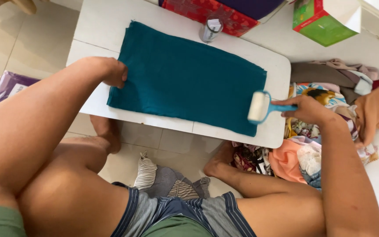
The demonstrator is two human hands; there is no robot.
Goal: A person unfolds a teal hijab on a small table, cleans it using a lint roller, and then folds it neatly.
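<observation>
- Head view: we look down on a low white surface (pixel 106 22) with a teal cloth (pixel 185 77) spread flat across it, its near edge close to the surface's front rim.
- Our left hand (pixel 112 72) rests on the cloth's left edge; the fingers are curled under and press down, pinning the fabric rather than gripping it.
- Our right hand (pixel 305 109) is wrapped closed around the blue handle of a lint roller (pixel 259 106); the white roll sits on the cloth's right near corner, its axis roughly along the cloth's short side.
- A small grey canister (pixel 210 30) stands upright just beyond the cloth's far edge, beside a red patterned box (pixel 207 11); a green carton (pixel 323 19) sits further right, off the surface.
- A heap of mixed clothes (pixel 330 123) lies on the floor to the right, and striped cloth (pixel 148 173) lies between our legs.
- To roll well, we judge: keep the left hand firm so the cloth cannot creep; push the roller in straight, overlapping lanes with even, light pressure; keep the roll flat so both ends touch; take care at the corner, where the tacky sheet could lift or fold the loose edge.
</observation>
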